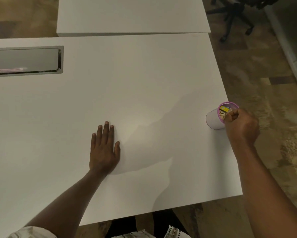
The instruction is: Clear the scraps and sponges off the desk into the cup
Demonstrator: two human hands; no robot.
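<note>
Head view: the cup [214, 119] sits at the desk's [144, 83] right edge, middle right of frame, with a yellow sponge [224, 109] and tan scraps [223, 115] inside. The right hand [241, 126] has its fingers curled right at the rim, can't tell if they're pinching anything. The left hand [104, 150] lies flat lower center, fingers straight.

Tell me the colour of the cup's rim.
The rim is pink-purple, on a pale whitish cup; seen in the head view.
</note>
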